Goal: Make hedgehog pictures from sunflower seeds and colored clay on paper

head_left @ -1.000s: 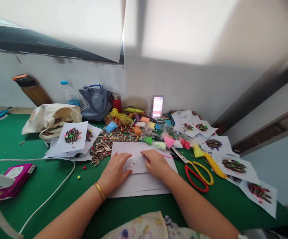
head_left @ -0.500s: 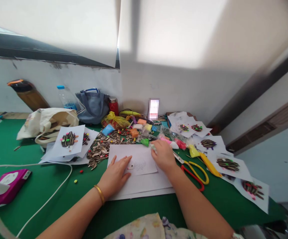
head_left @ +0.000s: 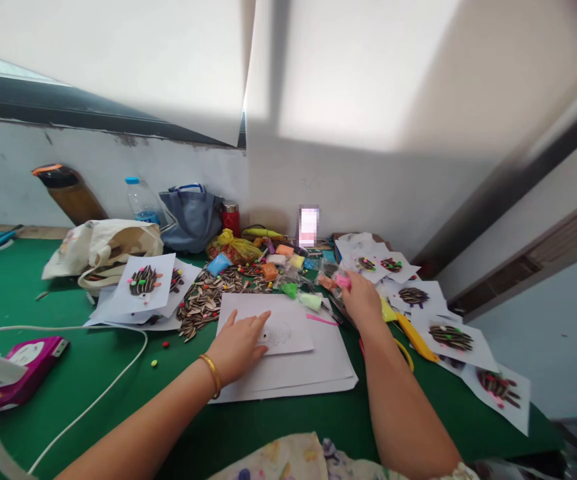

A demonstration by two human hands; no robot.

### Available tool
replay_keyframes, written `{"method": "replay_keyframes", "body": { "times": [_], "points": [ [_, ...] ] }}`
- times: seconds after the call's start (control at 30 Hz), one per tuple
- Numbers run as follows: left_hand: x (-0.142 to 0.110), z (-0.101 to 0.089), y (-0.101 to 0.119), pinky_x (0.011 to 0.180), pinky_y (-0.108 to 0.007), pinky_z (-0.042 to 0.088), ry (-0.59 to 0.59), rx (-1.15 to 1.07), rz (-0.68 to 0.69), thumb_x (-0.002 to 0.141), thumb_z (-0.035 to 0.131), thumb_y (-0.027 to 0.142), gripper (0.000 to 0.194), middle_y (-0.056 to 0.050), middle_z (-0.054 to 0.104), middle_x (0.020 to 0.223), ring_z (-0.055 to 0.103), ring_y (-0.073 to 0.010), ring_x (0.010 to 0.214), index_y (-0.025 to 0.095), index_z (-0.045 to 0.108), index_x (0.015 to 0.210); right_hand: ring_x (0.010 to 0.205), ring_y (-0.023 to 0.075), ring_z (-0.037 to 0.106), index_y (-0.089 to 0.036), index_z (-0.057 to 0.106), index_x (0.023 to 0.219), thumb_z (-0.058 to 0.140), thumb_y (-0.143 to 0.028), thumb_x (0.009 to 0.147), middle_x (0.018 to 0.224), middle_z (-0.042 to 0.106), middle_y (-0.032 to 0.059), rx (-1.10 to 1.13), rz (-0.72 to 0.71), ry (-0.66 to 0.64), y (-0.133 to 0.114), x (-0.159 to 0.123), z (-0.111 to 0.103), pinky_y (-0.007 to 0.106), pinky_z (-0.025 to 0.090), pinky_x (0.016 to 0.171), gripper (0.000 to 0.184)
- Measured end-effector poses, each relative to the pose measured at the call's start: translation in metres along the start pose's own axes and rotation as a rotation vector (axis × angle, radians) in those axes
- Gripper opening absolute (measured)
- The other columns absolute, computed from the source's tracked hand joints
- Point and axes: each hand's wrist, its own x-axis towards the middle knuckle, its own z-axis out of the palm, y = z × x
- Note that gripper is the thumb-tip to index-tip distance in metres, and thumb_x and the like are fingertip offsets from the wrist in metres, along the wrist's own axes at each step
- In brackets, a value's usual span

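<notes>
My left hand [head_left: 238,348] lies flat with fingers spread on a small white sheet [head_left: 288,313] bearing a faint pencil drawing of a hedgehog. Larger white sheets [head_left: 318,373] are underneath. To the right, my right hand [head_left: 362,301] has its fingers closed on a packet of pink modelling clay [head_left: 342,280]; the fingertips are partly hidden. A pale green clay packet [head_left: 310,301] rests at the top edge of the sheets, by a pink strip [head_left: 321,319]. The scissors [head_left: 407,355] are mostly covered by my right forearm.
Sunflower seeds [head_left: 201,300] are heaped behind the paper, near several clay packets [head_left: 269,271]. Finished seed hedgehogs on paper [head_left: 143,283] lie left, others [head_left: 451,337] right. A yellow utility knife [head_left: 417,337], phone [head_left: 308,227], cloth bags [head_left: 191,217] and a white cable [head_left: 103,385] surround the work.
My right hand has left the pale green packet at the sheet's top edge and moved right to the pink clay. My left hand stays on the drawing, its fingers slightly lifted.
</notes>
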Motion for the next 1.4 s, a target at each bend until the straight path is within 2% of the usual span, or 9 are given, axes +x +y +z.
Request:
{"method": "replay_keyframes", "body": {
  "times": [0.23,0.37,0.57,0.77,0.87,1.0,1.13,1.3,1.4],
  "points": [
    [0.02,-0.008,0.005,0.112,-0.055,0.023,0.089,-0.044,-0.012,0.091,0.051,0.033,0.045,-0.013,0.065,0.125,0.058,-0.0275,0.119,0.022,0.05,0.134,0.116,0.0281,0.055,-0.014,0.056,0.131,0.044,-0.022,0.092,0.128,0.062,0.0132,0.029,0.03,-0.011,0.002,0.002,-0.002,0.037,0.041,0.096,0.041],
    [0.022,0.0,-0.006,0.11,-0.048,0.03,0.181,-0.107,-0.041,0.092,0.049,0.031,0.038,-0.011,0.067,0.122,0.06,-0.0256,0.115,0.02,0.055,0.128,0.117,0.0257,0.055,-0.014,0.051,0.135,0.042,-0.025,0.094,0.131,0.06,0.0127,0.142,0.031,-0.023,-0.001,0.005,-0.007,0.034,0.041,0.098,0.044],
    [0.023,0.015,-0.025,0.093,-0.037,0.046,0.256,-0.251,-0.133,0.091,0.05,0.03,0.036,-0.008,0.071,0.111,0.063,-0.0241,0.105,0.018,0.059,0.124,0.111,0.0258,0.059,-0.018,0.046,0.139,0.038,-0.029,0.095,0.132,0.06,0.0115,0.187,0.208,-0.028,0.014,0.028,-0.015,0.034,0.045,0.09,0.045],
    [0.025,0.019,-0.031,0.09,-0.038,0.046,0.261,-0.286,-0.113,0.089,0.052,0.03,0.036,-0.008,0.072,0.105,0.063,-0.025,0.099,0.018,0.061,0.122,0.103,0.0236,0.062,-0.02,0.059,0.126,0.051,-0.023,0.088,0.121,0.066,0.0094,0.098,0.136,-0.172,0.024,0.047,-0.007,0.03,0.045,0.085,0.039],
    [0.025,0.02,-0.032,0.09,-0.038,0.046,0.28,-0.304,-0.11,0.088,0.053,0.029,0.035,-0.008,0.072,0.103,0.063,-0.0247,0.098,0.018,0.062,0.121,0.106,0.0243,0.06,-0.02,0.063,0.123,0.052,-0.018,0.087,0.12,0.067,0.0105,0.059,0.091,-0.183,0.013,0.041,0.003,0.031,0.043,0.089,0.037],
    [0.026,0.021,-0.033,0.088,-0.037,0.047,0.303,-0.323,-0.108,0.088,0.054,0.028,0.035,-0.008,0.073,0.101,0.064,-0.0242,0.096,0.018,0.063,0.119,0.123,0.0274,0.046,-0.02,0.059,0.129,0.05,-0.022,0.09,0.134,0.057,0.0118,0.011,0.012,-0.104,-0.012,0.029,0.009,0.037,0.035,0.1,0.039],
    [0.027,0.023,-0.035,0.084,-0.035,0.048,0.335,-0.33,-0.095,0.086,0.056,0.028,0.033,-0.007,0.073,0.097,0.065,-0.0235,0.093,0.019,0.065,0.117,0.112,0.0252,0.051,-0.024,0.066,0.118,0.058,-0.03,0.088,0.118,0.065,0.0083,-0.005,-0.22,-0.153,-0.042,0.023,0.016,0.035,0.037,0.095,0.032],
    [0.027,0.024,-0.036,0.086,-0.037,0.049,0.36,-0.345,-0.07,0.085,0.058,0.027,0.032,-0.007,0.073,0.095,0.066,-0.0232,0.091,0.019,0.066,0.115,0.11,0.0274,0.05,-0.022,0.074,0.095,0.065,-0.026,0.083,0.108,0.066,0.0104,-0.013,-0.201,-0.151,-0.061,0.028,0.022,0.037,0.038,0.09,0.015],
    [0.026,0.022,-0.034,0.097,-0.044,0.045,0.393,-0.354,-0.03,0.084,0.059,0.029,0.03,-0.008,0.072,0.102,0.065,-0.0247,0.098,0.02,0.066,0.112,0.114,0.028,0.048,-0.019,0.071,0.092,0.059,-0.02,0.085,0.113,0.064,0.0112,0.039,-0.17,-0.057,-0.064,0.025,0.011,0.039,0.038,0.093,0.013]
  ]
}}
